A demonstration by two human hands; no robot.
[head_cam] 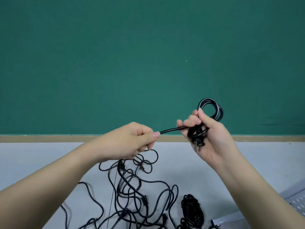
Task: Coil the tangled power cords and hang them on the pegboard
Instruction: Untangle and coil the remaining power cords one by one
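Observation:
My right hand (208, 136) is raised in front of the green board, gripping a partly coiled black power cord (212, 106); its loops stick out above my fist and its plug (198, 144) hangs against my palm. A straight stretch of the same cord (171, 129) runs left to my left hand (132, 141), which pinches it between thumb and fingers. Below my hands lies a tangle of black cords (132, 192) on the grey table. A tightly coiled black cord (191, 210) rests to the right of the tangle. The perforated grey pegboard (295, 199) lies at the lower right.
A green board (148, 55) with a wooden lower strip (49, 138) fills the background behind the grey table (41, 156). Loose plugs lie in the tangle near the bottom edge.

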